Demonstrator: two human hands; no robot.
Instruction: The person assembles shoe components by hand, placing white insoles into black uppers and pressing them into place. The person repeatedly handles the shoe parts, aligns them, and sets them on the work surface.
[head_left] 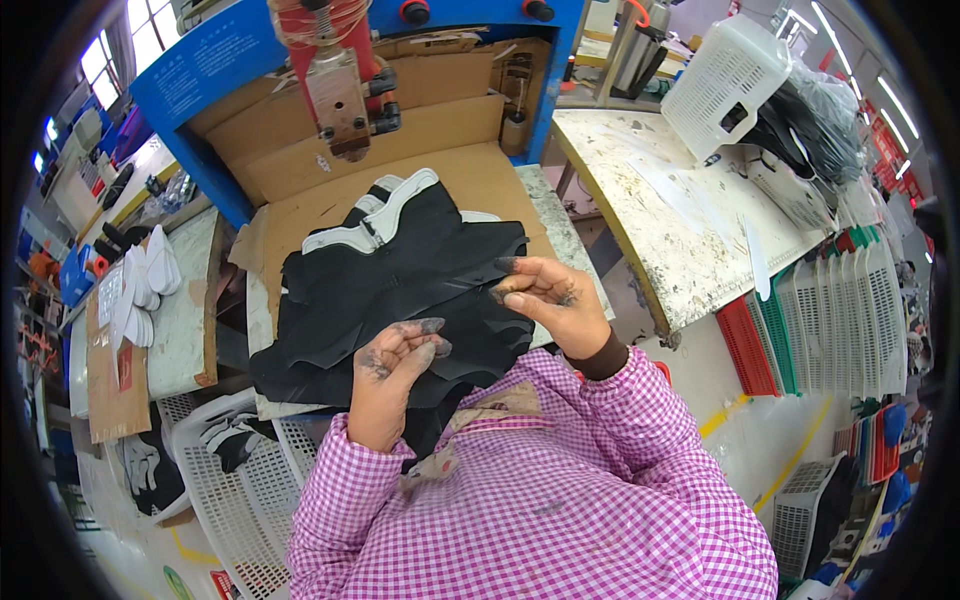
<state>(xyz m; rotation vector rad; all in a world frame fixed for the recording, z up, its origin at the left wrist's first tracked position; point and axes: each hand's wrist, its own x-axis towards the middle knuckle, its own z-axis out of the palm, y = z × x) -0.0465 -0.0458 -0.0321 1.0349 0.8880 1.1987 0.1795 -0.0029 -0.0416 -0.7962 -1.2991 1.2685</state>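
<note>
Black cut fabric pieces [400, 290] lie in a loose, layered stack in front of me, partly on cardboard. White curved trim pieces [400, 205] rest at the far end of the stack. Over its near part is my left hand [398, 365], its fingers curled in toward the thumb. My right hand [557, 303] is at the stack's right edge, thumb and fingers drawn together and the index finger lifted. Dark smudges cover the fingertips of both hands. Whatever the fingers pinch, if anything, is too small to make out.
A blue machine frame [215, 85] with a red and metal head [340, 95] stands over the far side. To the right is a stained worktable [690, 200] bearing a white basket [725, 85]. Stacked crates [840, 325] stand below it. Another white basket [240, 500] sits lower left.
</note>
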